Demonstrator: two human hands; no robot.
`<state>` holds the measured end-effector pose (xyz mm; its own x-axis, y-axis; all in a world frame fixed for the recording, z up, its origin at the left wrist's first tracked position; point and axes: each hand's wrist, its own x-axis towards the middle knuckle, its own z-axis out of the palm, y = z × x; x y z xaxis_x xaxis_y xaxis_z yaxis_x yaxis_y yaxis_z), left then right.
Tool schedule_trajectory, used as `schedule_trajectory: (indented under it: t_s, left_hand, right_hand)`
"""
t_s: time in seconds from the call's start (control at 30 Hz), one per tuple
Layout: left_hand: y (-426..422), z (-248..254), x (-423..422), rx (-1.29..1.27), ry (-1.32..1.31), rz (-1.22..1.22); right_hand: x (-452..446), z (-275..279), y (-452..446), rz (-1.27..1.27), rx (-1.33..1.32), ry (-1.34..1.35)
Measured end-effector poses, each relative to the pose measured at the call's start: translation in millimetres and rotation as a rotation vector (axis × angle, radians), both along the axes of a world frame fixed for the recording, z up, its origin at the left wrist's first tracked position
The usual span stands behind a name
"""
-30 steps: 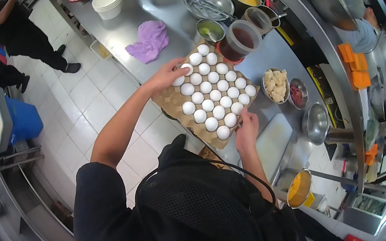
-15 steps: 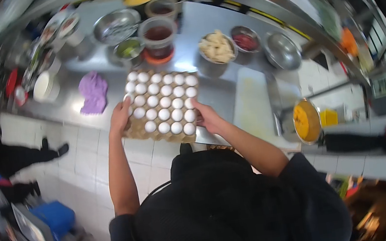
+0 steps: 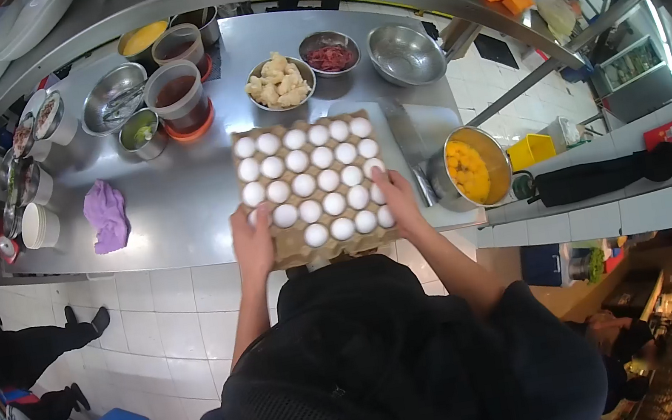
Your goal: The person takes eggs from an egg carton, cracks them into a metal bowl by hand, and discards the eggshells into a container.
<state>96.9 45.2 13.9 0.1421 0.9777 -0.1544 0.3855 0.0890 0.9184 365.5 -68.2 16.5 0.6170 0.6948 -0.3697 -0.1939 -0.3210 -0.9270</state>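
Note:
My left hand (image 3: 252,241) grips the left side of a brown cardboard egg tray (image 3: 290,249), its thumb over the edge. On the opposite side my right hand (image 3: 400,203) is closed around the rim, thumb on top near the eggs. White eggs (image 3: 322,158) fill most of the cups; a few cups at the near left hold none. The tray is held roughly level above the counter's front edge and hides part of a white cutting board (image 3: 426,116). A knife (image 3: 417,173) lies on the board, right of the tray.
Behind the tray stand a bowl of pale yellow chunks (image 3: 280,82), a bowl of red strips (image 3: 332,57) and a steel bowl (image 3: 406,54). A purple cloth (image 3: 107,216) and dark liquid containers (image 3: 176,95) are left. A pot of orange-yellow pieces (image 3: 470,169) stands right. Another person's legs (image 3: 37,342) show left.
The egg tray has moved right along the counter in both hands, from near the purple cloth to over the cutting board. My view has turned, and both hands keep their hold.

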Motion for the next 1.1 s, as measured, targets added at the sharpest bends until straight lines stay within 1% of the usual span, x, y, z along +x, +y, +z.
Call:
schedule_trajectory:
  t_s: [0.07, 0.13, 0.17, 0.23, 0.27, 0.3, 0.33, 0.37, 0.4, 0.43, 0.47, 0.5, 0.53, 0.57, 0.63, 0.7, 0.73, 0.8, 0.83, 0.87, 0.9, 0.93, 0.97, 1.03, 1.07, 1.1]
  left_hand:
    - [-11.2, 0.2, 41.8, -0.008, 0.011, -0.024]
    - [-15.2, -16.1, 73.6, -0.034, 0.025, -0.051]
    - [-12.3, -30.8, 83.4, -0.001, 0.050, -0.087]
    - [-21.6, -39.1, 89.4, 0.034, 0.093, -0.126]
    - [-28.2, -36.1, 90.5, 0.101, 0.109, -0.100]
    - [-34.1, -31.0, 92.6, 0.176, 0.127, -0.081]
    - [-50.0, -22.8, 97.1, 0.412, 0.376, -0.016]
    - [-59.9, -16.6, 104.7, 0.428, 0.392, -0.035]
    - [-71.3, -11.6, 111.5, 0.533, 0.367, -0.287]
    - [-84.7, -7.9, 119.4, 0.620, 0.336, -0.536]
    - [-101.4, 3.4, 136.6, 0.637, 0.307, -0.708]
    - [-118.7, 16.1, 157.5, 0.652, 0.274, -0.870]
    - [-138.6, 23.0, 170.9, 0.697, 0.444, -0.844]
    - [-144.1, 17.6, 173.6, 0.690, 0.457, -0.836]
    - [-145.5, 3.0, 179.6, 0.796, 0.559, -0.795]
    - [-144.8, 7.6, 182.3, 0.764, 0.592, -0.808]
    - [-143.8, 9.2, 182.3, 0.725, 0.609, -0.830]
    - [-134.5, 12.3, 182.8, 0.724, 0.615, -0.864]
    - [-127.4, 13.1, 185.6, 0.725, 0.607, -0.894]
    - [-123.5, 12.4, 187.5, 0.729, 0.592, -0.897]
    - [-120.4, 10.3, 189.1, 0.591, 0.408, -0.792]
    - [-118.0, 6.2, 190.8, 0.443, 0.224, -0.687]
    - [-113.7, 0.6, 194.2, 0.431, 0.058, -0.564]
    - [-108.0, 28.8, 219.1, -0.376, -0.512, -0.367]
    - [-110.3, 39.1, 236.0, -0.435, -0.602, -0.357]
    - [-115.4, 47.4, 255.2, -0.484, -0.686, -0.344]
  right_hand:
    - [33.2, 1.7, -26.3, -0.008, -0.018, -0.022]
    - [60.7, -5.1, -52.5, 0.116, -0.092, -0.299]
    - [66.0, -7.8, -65.6, 0.118, -0.101, -0.290]
    - [67.2, -11.3, -88.8, 0.247, -0.024, -0.850]
    - [65.2, 1.0, -97.1, 0.315, -0.015, -0.881]
    - [60.8, 9.1, -105.2, 0.298, -0.004, -0.865]
    - [54.8, 14.5, -113.2, 0.412, -0.040, -0.899]
    - [52.7, 15.3, -118.7, 0.527, -0.080, -0.930]
    - [53.6, 13.0, -120.7, 0.509, -0.077, -0.909]
    - [55.5, 10.9, -121.9, 0.532, -0.049, -1.002]
    - [59.2, 9.0, -123.4, 0.565, -0.018, -1.101]
    - [63.2, 5.6, -123.1, 0.573, -0.012, -1.092]
    - [65.8, 1.2, -122.2, 0.582, 0.029, -1.069]
    - [68.6, -1.2, -123.0, 0.593, 0.071, -1.045]
    - [76.8, 3.6, -124.4, 0.606, 0.107, -1.026]
    - [79.3, 16.5, -128.1, 0.508, 0.109, -0.814]
    - [80.2, 26.6, -130.4, 0.507, 0.117, -0.808]
    - [83.6, 52.0, -134.8, 0.337, 0.263, -0.661]
    - [87.6, 56.4, -134.9, 0.328, 0.261, -0.668]
    - [93.3, 60.4, -136.1, 0.260, 0.325, -0.734]
    - [102.6, 64.2, -136.1, 0.195, 0.386, -0.806]
    - [114.0, 66.4, -138.2, 0.165, 0.371, -0.870]
    - [124.2, 69.3, -142.2, 0.174, 0.341, -0.883]
    - [148.1, 78.3, -148.8, 0.146, 0.376, -0.541]
    - [160.1, 83.8, -148.2, 0.169, 0.353, -0.551]
    - [170.8, 89.7, -144.8, 0.117, 0.394, -0.366]
